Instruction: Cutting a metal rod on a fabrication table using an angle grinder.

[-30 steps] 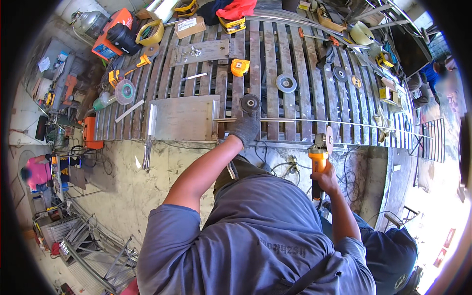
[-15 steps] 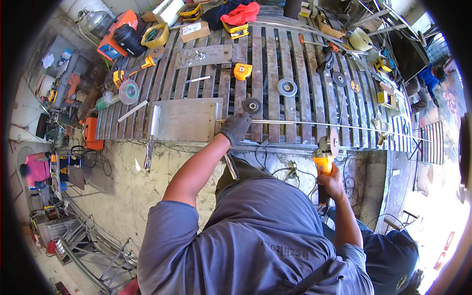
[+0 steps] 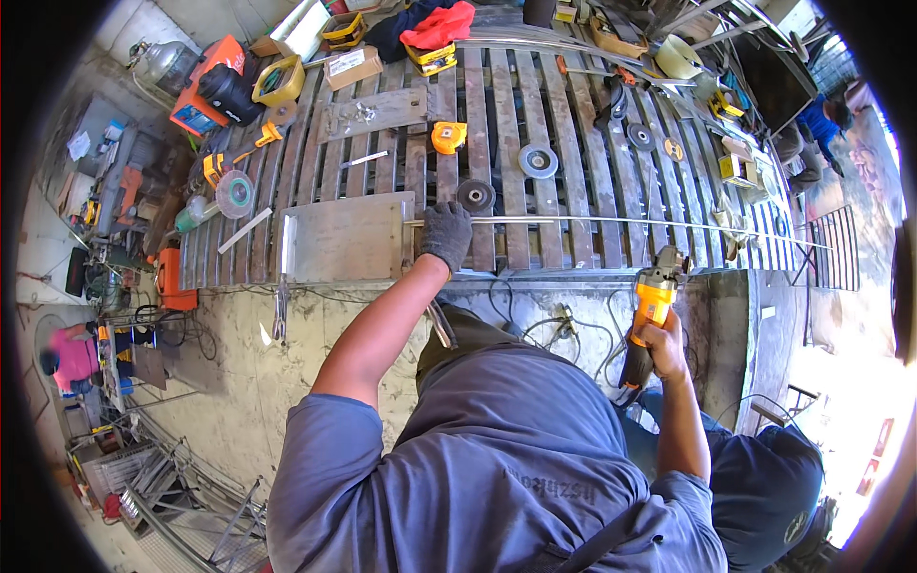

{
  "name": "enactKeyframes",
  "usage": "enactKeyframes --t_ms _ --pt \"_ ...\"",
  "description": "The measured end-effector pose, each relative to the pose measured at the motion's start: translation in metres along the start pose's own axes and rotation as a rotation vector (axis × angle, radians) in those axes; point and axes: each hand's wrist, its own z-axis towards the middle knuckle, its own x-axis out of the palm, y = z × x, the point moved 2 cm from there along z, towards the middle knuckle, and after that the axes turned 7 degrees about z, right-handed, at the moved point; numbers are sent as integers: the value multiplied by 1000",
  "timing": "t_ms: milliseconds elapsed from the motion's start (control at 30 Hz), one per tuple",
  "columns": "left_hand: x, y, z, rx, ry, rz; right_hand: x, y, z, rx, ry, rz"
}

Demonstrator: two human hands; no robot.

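My left hand (image 3: 446,235), in a dark grey glove, is closed around a long thin metal rod (image 3: 592,220). The rod lies across the slatted metal table (image 3: 517,250) and runs far out to the right. In my bare right hand (image 3: 665,342) is a yellow and black angle grinder (image 3: 654,300), its head pointing up near the table's front edge, apart from the rod. The grinder's disc is hard to make out at this angle. Just beyond the glove lies a dark grinding disc (image 3: 476,196). A flat metal plate (image 3: 349,239) sits left of my left hand.
On the table are a yellow tape measure (image 3: 448,137), a grey disc (image 3: 538,160), another grinder with a disc (image 3: 235,194) and yellow bins (image 3: 279,81). A person in dark clothes (image 3: 755,482) is close at my lower right. Cables (image 3: 565,329) hang below the table edge.
My right hand has moved the grinder rightward and tilted it, so its disc no longer shows face-on. My left hand still grips the rod. The view has shifted slightly.
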Motion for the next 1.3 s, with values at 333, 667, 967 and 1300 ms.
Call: enactKeyframes --t_ms 333,667,967,1300 --pt "-21 -21 12 181 -124 -100 13 -16 14 51 92 -89" --pt "10 -42 14 -2 -120 -56 35 -2 16 46 112 -164" --pt "16 -34 8 123 -108 27 38 -6 14 40 67 -159" --pt "13 -30 12 101 -167 -9 37 -4 12 38 84 -146"
